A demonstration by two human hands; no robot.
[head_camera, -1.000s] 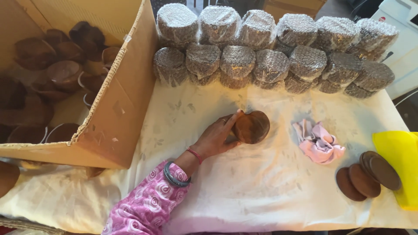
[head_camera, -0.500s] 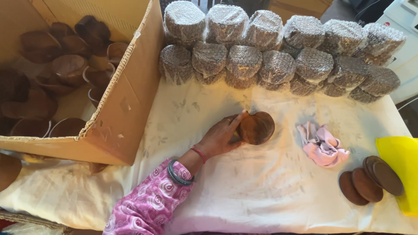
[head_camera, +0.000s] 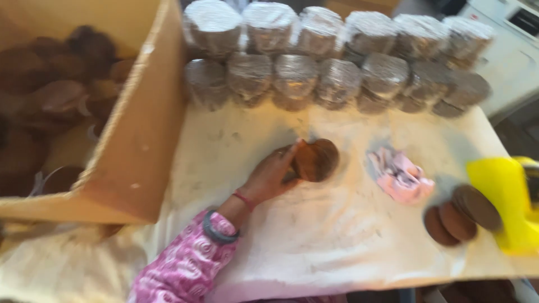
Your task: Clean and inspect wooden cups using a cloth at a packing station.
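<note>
The view is blurred by motion. My left hand (head_camera: 270, 173) reaches in from the lower left in a pink patterned sleeve, with bangles on the wrist. It grips the left side of a round dark-brown wooden bowl (head_camera: 319, 159), which rests on the white cloth-covered table (head_camera: 337, 241). My right hand is out of sight.
A large open cardboard box (head_camera: 147, 140) with several brown bowls inside stands at the left. Several bubble-wrapped bundles (head_camera: 337, 78) are stacked along the far edge. A crumpled pink cloth (head_camera: 398, 175), three brown round lids (head_camera: 457, 216) and a yellow object (head_camera: 505, 196) lie at the right.
The camera has swung, so the scene has shifted left and blurred. My left hand keeps its hold on the bowl at the same spot on the table.
</note>
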